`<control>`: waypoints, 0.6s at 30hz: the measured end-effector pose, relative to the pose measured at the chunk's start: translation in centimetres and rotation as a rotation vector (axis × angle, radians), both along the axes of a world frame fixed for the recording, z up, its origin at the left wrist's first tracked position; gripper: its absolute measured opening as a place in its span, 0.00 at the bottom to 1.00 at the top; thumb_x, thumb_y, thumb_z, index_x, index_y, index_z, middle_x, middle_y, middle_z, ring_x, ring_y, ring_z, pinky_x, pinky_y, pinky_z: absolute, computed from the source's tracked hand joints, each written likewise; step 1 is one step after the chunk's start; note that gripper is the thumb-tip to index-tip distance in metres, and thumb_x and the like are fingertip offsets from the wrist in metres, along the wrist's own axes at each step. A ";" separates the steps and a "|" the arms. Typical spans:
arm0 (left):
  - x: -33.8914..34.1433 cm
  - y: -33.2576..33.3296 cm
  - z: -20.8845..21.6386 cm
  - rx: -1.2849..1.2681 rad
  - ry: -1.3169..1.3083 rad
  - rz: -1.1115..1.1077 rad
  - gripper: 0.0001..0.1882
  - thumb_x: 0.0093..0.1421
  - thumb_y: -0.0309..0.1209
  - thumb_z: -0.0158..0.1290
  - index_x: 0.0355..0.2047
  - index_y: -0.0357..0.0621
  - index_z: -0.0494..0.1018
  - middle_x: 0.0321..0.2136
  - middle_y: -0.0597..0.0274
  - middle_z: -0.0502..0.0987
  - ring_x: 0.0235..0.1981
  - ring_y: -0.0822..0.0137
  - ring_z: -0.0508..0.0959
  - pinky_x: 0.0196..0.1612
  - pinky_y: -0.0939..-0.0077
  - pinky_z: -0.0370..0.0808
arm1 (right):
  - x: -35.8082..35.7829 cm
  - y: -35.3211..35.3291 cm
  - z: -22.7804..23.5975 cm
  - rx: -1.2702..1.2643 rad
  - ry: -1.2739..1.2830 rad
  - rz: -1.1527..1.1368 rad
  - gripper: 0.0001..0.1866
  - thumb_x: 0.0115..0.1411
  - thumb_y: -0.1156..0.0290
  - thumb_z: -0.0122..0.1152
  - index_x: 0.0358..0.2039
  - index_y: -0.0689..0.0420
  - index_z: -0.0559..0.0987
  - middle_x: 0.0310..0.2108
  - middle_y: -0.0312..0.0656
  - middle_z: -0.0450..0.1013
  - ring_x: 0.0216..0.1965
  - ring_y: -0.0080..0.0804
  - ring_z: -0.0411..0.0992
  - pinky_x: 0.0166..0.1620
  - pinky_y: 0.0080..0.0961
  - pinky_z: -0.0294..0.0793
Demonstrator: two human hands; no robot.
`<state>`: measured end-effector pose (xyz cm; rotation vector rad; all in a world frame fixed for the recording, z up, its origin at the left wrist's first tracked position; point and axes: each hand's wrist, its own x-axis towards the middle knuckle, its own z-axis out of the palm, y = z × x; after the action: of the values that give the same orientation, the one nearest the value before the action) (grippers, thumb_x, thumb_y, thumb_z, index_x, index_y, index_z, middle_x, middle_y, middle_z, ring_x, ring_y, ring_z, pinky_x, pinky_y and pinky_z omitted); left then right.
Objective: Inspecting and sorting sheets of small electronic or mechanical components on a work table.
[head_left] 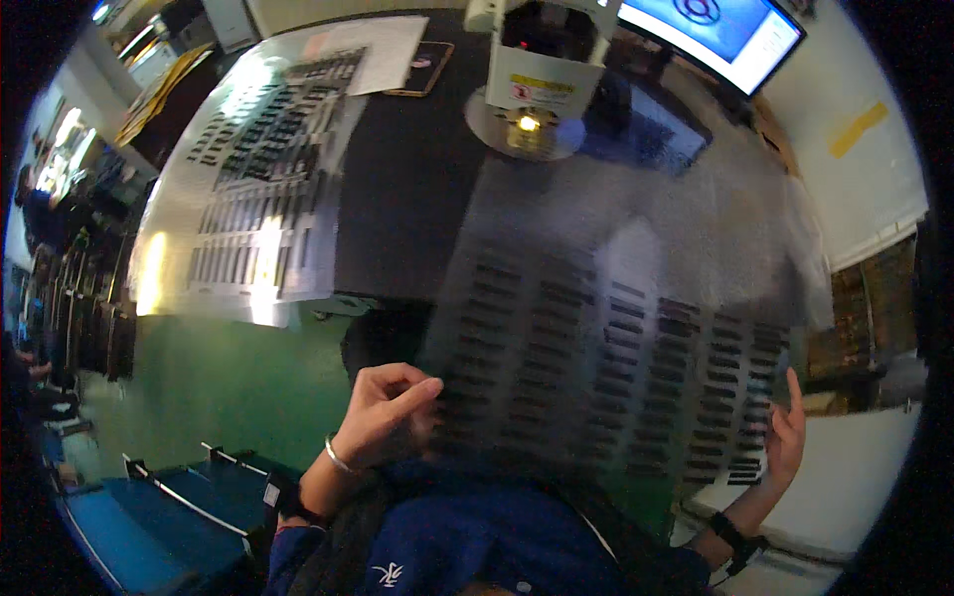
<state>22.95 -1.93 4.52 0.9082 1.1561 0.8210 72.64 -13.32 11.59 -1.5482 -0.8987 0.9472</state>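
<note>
A large see-through plastic sheet [606, 338] with columns of short dark strips spans the space in front of me, its far part reaching over the black table. My left hand [393, 402] pinches its left edge between thumb and fingers. At the opposite edge, my right hand [785, 437] grips the sheet, one finger pointing up along the border and the others partly behind the film. A silver bangle [338, 455] circles my left wrist, and a dark band [730, 536] is on the right one.
More clear sheets with dark strips [263, 228] lie at the table's left. A white device [545, 84] with a lit round stage [527, 134] stands at the back, beside a monitor [711, 35]. Blue surfaces with metal rails [159, 526] are at lower left.
</note>
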 end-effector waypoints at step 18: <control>-2.2 0.4 0.4 0.256 -0.103 0.031 0.19 0.59 0.30 0.52 0.50 0.39 0.66 0.32 0.66 0.75 0.25 0.81 0.70 0.29 0.87 0.71 | 3.2 -1.8 -6.1 0.032 0.172 0.130 0.41 0.51 0.68 0.64 0.62 0.45 0.54 0.36 0.49 0.73 0.35 0.44 0.74 0.24 0.35 0.77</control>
<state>20.73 -1.57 4.93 1.0467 0.9914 1.0463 75.82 -15.09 5.46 -1.3709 -0.8946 1.1352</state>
